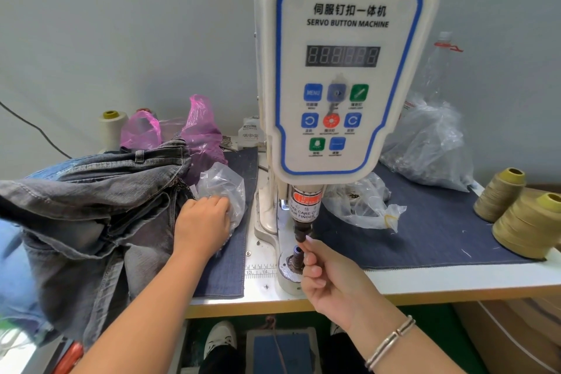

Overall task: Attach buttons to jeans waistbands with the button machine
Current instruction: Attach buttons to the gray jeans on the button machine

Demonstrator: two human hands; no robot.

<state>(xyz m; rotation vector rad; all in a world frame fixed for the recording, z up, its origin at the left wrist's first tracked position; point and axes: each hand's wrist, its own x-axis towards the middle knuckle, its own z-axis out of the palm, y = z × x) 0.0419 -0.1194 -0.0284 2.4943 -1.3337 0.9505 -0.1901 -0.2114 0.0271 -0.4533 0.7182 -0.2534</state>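
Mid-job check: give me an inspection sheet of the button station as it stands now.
Surface: white table with denim mats.
Job's things: jeans piled left; servo button machine, nothing under its punch.
Clutter: clear bags, pink bag, thread cones, bottle.
Hands: left hand reaches into a clear bag; right hand fingers pinched at the punch.
Cables: black cable on the wall.
Surroundings: grey wall; foot pedal below.

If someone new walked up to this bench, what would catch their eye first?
The tall white servo button machine dominates the centre. Just below it the right hand holds its fingertips at the punch tip, while the left hand rests on a clear plastic bag beside the heaped grey jeans on the left.
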